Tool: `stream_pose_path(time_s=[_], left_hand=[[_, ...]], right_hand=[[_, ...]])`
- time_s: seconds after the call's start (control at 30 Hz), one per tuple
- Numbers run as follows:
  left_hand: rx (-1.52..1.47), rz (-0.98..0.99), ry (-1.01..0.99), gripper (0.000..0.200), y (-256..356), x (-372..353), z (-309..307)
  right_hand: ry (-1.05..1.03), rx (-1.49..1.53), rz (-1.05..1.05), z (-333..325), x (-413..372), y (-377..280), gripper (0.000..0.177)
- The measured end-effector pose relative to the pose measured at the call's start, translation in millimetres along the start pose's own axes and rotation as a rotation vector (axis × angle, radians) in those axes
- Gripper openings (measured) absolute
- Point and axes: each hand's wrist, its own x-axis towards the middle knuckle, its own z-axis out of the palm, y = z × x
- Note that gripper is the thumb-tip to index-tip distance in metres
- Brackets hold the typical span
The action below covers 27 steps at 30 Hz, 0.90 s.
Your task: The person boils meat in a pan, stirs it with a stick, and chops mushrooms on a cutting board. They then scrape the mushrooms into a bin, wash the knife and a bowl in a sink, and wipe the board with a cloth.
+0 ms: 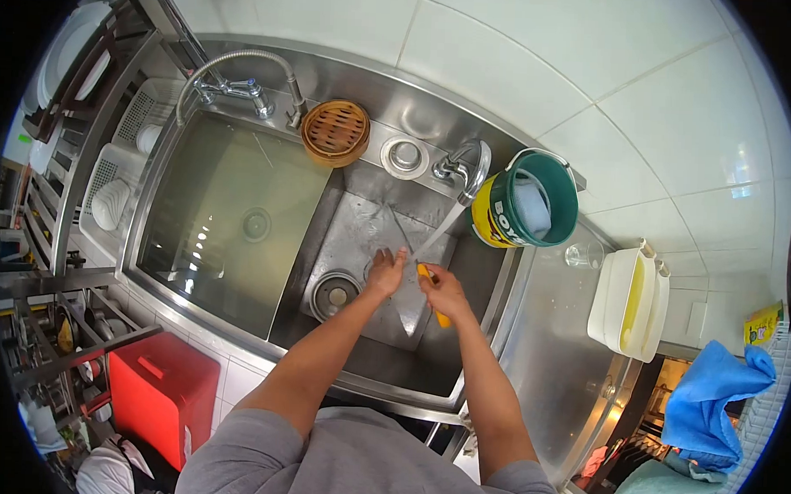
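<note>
Both my hands are over the right basin of a steel double sink (pixel 489 311), under water running from the right tap (pixel 468 167). My right hand (pixel 442 290) grips a slim yellow-handled tool (pixel 443 318); its other end is hidden by my hand and the stream. My left hand (pixel 386 271) is close beside it in the water, fingers apart and extended toward the tool's front end. I cannot tell whether it touches the tool. A round drain (pixel 335 294) lies just left of my left hand.
The left basin (pixel 231 215) is full of water under a second tap (pixel 236 80). A bamboo steamer (pixel 334 132) sits on the back ledge. A green-and-yellow bucket (pixel 523 204), a glass (pixel 584 255), white trays (pixel 629 299) and a blue cloth (pixel 713 393) are at right. A red bin (pixel 159 395) stands at lower left.
</note>
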Motion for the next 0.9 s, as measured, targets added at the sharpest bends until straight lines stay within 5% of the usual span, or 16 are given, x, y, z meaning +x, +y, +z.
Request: stream_pose_path(time_s=[0.07, 0.17, 0.27, 0.47, 0.73, 0.8, 0.87, 0.9], left_hand=[[-0.342, -0.113, -0.069, 0.079, -8, -5, -4], [-0.932, -0.257, -0.237, 0.055, 4, -19, 15], [-1.301, -0.252, -0.05, 0.03, -11, 11, 48], [-1.066, -0.253, -0.052, 0.017, 31, 15, 18], [-1.444, -0.165, -0.25, 0.017, 39, 56, 29], [-1.166, 0.025, -0.142, 0.024, 41, 62, 26], [-1.124, -0.119, -0.074, 0.024, 51, 57, 12], [-0.934, -0.034, -0.169, 0.027, 48, 54, 8]], right_hand=[[0.19, -0.501, -0.409, 16, 8, 10, 0.034], [0.118, -0.673, -0.261, 24, 2, -10, 0.04], [0.126, -0.7, -0.174, 30, -10, -23, 0.04], [0.174, -0.785, -0.184, -1, -67, -8, 0.04], [0.345, -0.697, -0.115, -56, -182, 4, 0.037], [0.382, -0.671, -0.084, -63, -207, 8, 0.037], [0.42, -0.63, -0.019, -66, -226, 14, 0.037], [0.435, -0.601, -0.007, -67, -230, 19, 0.037]])
